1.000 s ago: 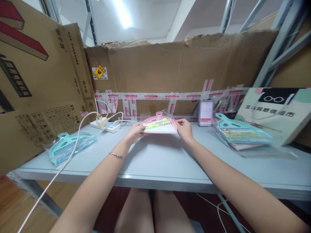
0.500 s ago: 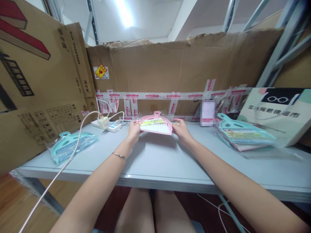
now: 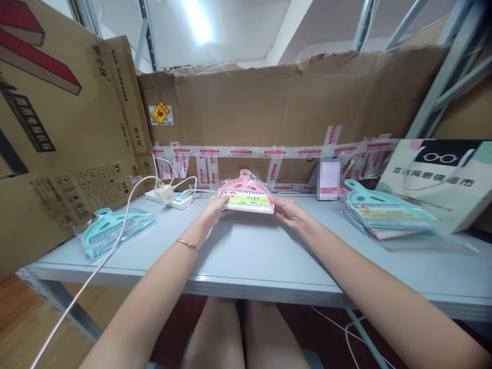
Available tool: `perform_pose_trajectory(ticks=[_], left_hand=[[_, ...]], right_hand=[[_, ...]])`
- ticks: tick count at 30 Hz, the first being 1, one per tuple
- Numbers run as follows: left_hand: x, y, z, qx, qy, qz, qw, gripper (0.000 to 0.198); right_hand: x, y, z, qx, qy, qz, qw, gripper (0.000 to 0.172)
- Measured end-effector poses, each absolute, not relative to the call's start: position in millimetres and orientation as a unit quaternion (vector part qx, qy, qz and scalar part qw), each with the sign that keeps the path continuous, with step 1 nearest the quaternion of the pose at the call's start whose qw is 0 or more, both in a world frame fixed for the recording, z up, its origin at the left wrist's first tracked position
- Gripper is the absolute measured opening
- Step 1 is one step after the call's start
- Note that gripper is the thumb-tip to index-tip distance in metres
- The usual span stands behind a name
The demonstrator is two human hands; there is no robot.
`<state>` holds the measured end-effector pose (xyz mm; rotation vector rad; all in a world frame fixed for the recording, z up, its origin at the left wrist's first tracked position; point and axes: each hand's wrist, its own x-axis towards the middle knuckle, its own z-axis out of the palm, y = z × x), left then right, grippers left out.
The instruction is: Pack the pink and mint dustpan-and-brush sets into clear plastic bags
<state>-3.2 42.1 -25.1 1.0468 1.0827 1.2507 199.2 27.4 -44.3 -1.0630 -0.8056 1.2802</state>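
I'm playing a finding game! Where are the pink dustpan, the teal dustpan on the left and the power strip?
pink dustpan (image 3: 241,187), head view, pink part above its label.
teal dustpan (image 3: 96,236), head view, its flat middle.
power strip (image 3: 179,203), head view, its white body.

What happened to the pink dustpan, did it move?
Yes. The pink dustpan tipped upward and shifted slightly left, toward the white power strip.

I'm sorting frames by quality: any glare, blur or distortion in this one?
Head view: the ceiling light blows out; the wide lens splays the shelf posts; a pixelated patch masks something at the back; the pink dustpan held by the left hand and right hand is sharp.
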Motion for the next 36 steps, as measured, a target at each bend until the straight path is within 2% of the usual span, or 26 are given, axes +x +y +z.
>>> perform_pose_trajectory(ticks=[5, 9, 11, 13, 17, 23, 28, 36], left_hand=[[-4.9, 50.5, -31.4, 0.428, 0.468, 0.516, 0.576, 0.008], [-5.0, 56.3, -35.1, 0.406, 0.482, 0.521, 0.576, 0.014], [-4.8, 55.6, -34.2, 0.398, 0.48, 0.515, 0.588, 0.015], [-4.4, 52.9, -31.7, 0.394, 0.472, 0.504, 0.606, 0.016], [-3.8, 47.8, -25.5, 0.387, 0.455, 0.496, 0.63, 0.022], [-5.4, 47.6, -24.2, 0.389, 0.45, 0.529, 0.604, 0.021], [-6.1, 46.0, -23.9, 0.406, 0.448, 0.543, 0.583, 0.015], [-12.3, 36.9, -16.4, 0.511, 0.346, 0.49, 0.616, 0.033]], right_hand=[[200.9, 29.7, -50.4, -0.513, -0.401, 0.442, 0.617, 0.018], [200.2, 26.0, -52.2, -0.575, -0.522, 0.209, 0.594, 0.027], [200.4, 25.2, -52.6, -0.587, -0.552, 0.138, 0.576, 0.03], [200.8, 26.3, -53.4, -0.588, -0.541, 0.165, 0.578, 0.031], [199.2, 30.0, -54.0, -0.547, -0.462, 0.328, 0.616, 0.031], [191.3, 23.4, -47.1, -0.439, -0.434, 0.471, 0.63, 0.031], [192.8, 21.2, -46.0, -0.369, -0.462, 0.537, 0.601, 0.05], [198.9, 22.9, -42.8, -0.422, -0.375, 0.532, 0.631, 0.018]])
